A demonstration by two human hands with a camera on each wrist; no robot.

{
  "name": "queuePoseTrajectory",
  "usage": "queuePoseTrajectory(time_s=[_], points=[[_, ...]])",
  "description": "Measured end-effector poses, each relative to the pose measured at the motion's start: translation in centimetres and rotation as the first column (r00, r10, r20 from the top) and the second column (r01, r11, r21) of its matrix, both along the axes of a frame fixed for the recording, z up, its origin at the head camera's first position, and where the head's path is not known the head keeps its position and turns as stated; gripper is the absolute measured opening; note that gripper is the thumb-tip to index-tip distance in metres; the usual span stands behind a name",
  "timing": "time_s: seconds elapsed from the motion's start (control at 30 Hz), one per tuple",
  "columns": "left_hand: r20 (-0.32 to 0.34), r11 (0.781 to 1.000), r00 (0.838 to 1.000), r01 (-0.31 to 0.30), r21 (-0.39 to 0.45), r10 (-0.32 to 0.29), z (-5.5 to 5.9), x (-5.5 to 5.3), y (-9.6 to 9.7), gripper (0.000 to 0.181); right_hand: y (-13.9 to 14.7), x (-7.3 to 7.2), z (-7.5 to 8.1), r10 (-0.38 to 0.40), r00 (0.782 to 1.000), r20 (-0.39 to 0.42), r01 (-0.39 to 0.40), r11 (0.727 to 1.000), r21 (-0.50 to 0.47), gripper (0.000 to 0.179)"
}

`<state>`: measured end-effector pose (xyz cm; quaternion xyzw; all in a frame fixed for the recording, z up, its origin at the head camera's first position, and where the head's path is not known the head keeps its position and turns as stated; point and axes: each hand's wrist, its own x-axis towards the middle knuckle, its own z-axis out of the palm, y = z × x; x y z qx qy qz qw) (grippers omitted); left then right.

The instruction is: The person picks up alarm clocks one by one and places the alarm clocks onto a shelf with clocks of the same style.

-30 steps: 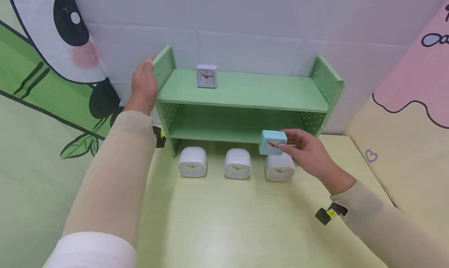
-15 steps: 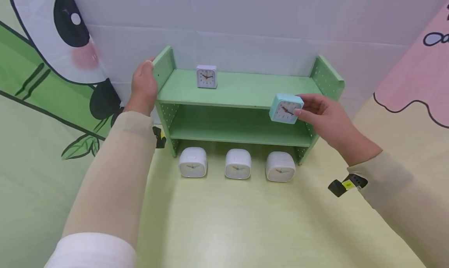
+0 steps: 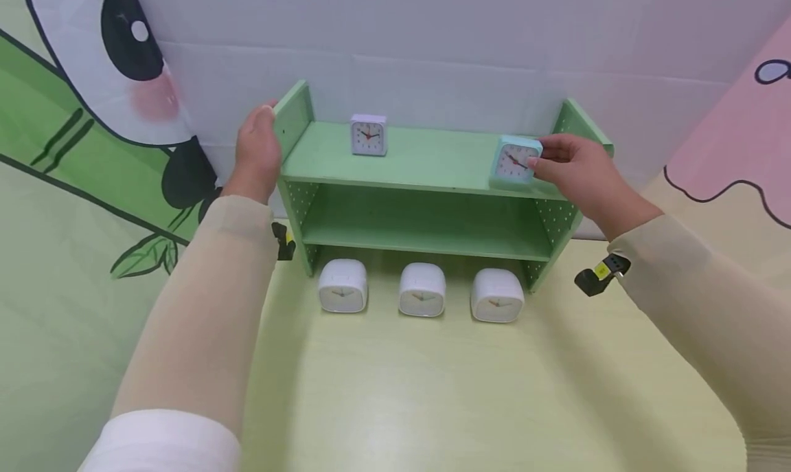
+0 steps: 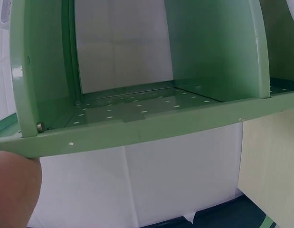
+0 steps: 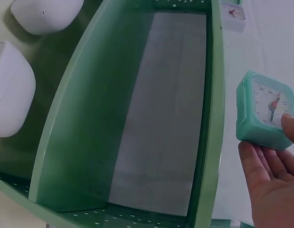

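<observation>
A teal square alarm clock (image 3: 514,157) is pinched in my right hand (image 3: 577,173), thumb on its face, fingers behind. It overlaps the right part of the green shelf's top board (image 3: 439,157) in the head view; the right wrist view shows the teal clock (image 5: 266,109) just above the board's edge. My left hand (image 3: 258,149) grips the shelf's left side panel (image 3: 293,120), and part of that hand (image 4: 16,187) shows under the panel's edge in the left wrist view. On the top board's left part stands a lilac square alarm clock (image 3: 369,135).
Three white rounded clocks stand in a row on the pale table before the shelf: a left one (image 3: 342,286), a middle one (image 3: 422,290) and a right one (image 3: 497,295). The middle shelf board (image 3: 426,235) lies beneath the top one. A pale wall covering (image 3: 432,32) hangs behind.
My right hand has lifted the teal clock from in front of the right white clock up to the top board, moving slightly right. My left hand keeps its grip on the side panel.
</observation>
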<state>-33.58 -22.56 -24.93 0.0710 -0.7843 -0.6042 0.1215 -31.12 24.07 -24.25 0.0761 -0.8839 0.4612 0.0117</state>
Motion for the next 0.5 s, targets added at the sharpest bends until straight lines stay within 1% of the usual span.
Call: queuePoseTrajectory(time_s=[0.07, 0.3, 0.4, 0.5], points=[[-0.003, 1.0, 1.0, 0.005, -0.002, -0.005, 0.0, -0.1, 0.1, 0.054, -0.2, -0.8, -0.1, -0.008, 1.0, 0.006, 0.008, 1.0, 0.002, 0.066], [-0.006, 1.0, 1.0, -0.006, -0.017, 0.006, -0.1, -0.2, -0.2, 0.054, -2.1, -4.1, -0.3, -0.057, 0.997, 0.042, 0.061, 0.994, -0.096, 0.062], [-0.004, 1.0, 1.0, 0.003, -0.003, -0.003, -0.1, -0.2, -0.2, 0.053, -2.7, -5.1, -0.1, -0.076, 0.996, 0.05, 0.08, 0.993, -0.087, 0.062], [-0.01, 1.0, 1.0, 0.004, 0.008, -0.004, -0.1, -0.1, -0.1, 0.053, -3.1, -5.6, 0.2, -0.071, 0.997, 0.04, 0.074, 0.995, -0.067, 0.061]])
